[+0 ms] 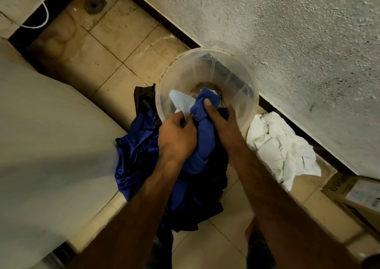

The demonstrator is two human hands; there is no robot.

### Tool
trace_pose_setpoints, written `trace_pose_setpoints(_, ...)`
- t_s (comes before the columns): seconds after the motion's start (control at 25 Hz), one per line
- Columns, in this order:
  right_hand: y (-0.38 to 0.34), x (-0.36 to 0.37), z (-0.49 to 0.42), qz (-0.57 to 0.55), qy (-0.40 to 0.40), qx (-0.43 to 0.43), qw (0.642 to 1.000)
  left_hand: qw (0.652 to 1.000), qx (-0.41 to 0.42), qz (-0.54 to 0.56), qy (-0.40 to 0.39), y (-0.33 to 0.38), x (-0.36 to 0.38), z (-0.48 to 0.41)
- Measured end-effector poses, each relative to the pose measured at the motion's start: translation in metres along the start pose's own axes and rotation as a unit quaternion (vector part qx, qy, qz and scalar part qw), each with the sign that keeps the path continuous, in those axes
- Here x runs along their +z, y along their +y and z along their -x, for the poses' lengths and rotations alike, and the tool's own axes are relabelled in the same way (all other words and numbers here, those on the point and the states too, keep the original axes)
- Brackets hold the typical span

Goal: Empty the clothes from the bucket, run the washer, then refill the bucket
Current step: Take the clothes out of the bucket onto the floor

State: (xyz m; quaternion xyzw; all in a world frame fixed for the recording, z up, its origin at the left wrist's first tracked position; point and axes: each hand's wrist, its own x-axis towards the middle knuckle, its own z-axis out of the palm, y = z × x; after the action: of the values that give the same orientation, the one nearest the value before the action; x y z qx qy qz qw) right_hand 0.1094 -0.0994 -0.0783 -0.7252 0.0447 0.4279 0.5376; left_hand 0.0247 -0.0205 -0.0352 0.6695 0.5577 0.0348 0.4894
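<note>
Head view looks straight down into the clear plastic bucket, which stands on the tiled floor close against the rough plastered wall. Its mouth faces the camera and its bottom shows through. A blue garment and a pale blue cloth lie across the near rim, partly inside the bucket. The right hand grips the blue garment from the right, with the thumb laid along the top of the bunched fabric and the other fingers wrapped round its far side. The left hand is closed tight beside it, its fingers curled into the fabric where the pale blue cloth meets the blue garment, and the two hands are almost touching.

Below the hands a heap of clothes lies on the floor at the bucket's near side – shiny blue satin cloth to the left, darker fabric under the forearms. A crumpled white cloth lies apart on the floor to the right, along the foot of the wall. Further right, a cardboard box with a printed label sits at the frame's edge. A large white appliance fills the left side. Beyond it – at the far end of the floor – there is a round floor drain and a loop of white cord
</note>
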Motion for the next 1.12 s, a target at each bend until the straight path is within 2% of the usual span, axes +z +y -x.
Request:
trace_pose_setpoints(0.08, 0.002, 0.001, 0.006, -0.038, -0.093, 0.019, 0.995, 0.999, -0.022, 0.033, -0.012, -0.006, -0.014, 0.006)
trace_pose_setpoints(0.16, 0.011, 0.009, 0.017, -0.023, -0.143, 0.01, 0.989, 0.997, -0.057, 0.046, -0.001, -0.016, -0.03, 0.014)
trace_pose_setpoints(0.32, 0.033, 0.035, 0.039, 0.01, -0.132, 0.059, 0.99, 0.99, -0.124, 0.059, 0.027, -0.048, -0.054, 0.023)
trace_pose_setpoints(0.44, 0.059, 0.061, 0.04, 0.042, -0.111, 0.133, 0.984, 0.981, -0.16, 0.069, 0.079, -0.074, -0.061, 0.022)
trace_pose_setpoints(0.6, 0.09, 0.097, 0.033, 0.032, -0.08, 0.213, 0.973, 0.982, -0.151, 0.043, 0.107, -0.101, -0.065, 0.013)
trace_pose_setpoints(0.8, 0.104, 0.122, 0.044, 0.088, -0.074, 0.154, 0.981, 0.989, -0.124, -0.073, 0.032, -0.134, -0.061, -0.002)
trace_pose_setpoints(0.88, 0.112, 0.124, 0.051, 0.127, -0.11, 0.121, 0.978, 0.978, -0.105, -0.18, -0.013, -0.145, -0.056, -0.001)
trace_pose_setpoints(1.04, 0.125, 0.109, 0.054, 0.164, -0.146, 0.105, 0.97, 0.969, -0.111, -0.187, -0.118, -0.188, -0.04, -0.009)
trace_pose_setpoints(1.12, 0.124, 0.094, 0.057, 0.221, -0.136, 0.062, 0.964, 0.943, -0.118, -0.252, -0.182, -0.213, -0.033, -0.019)
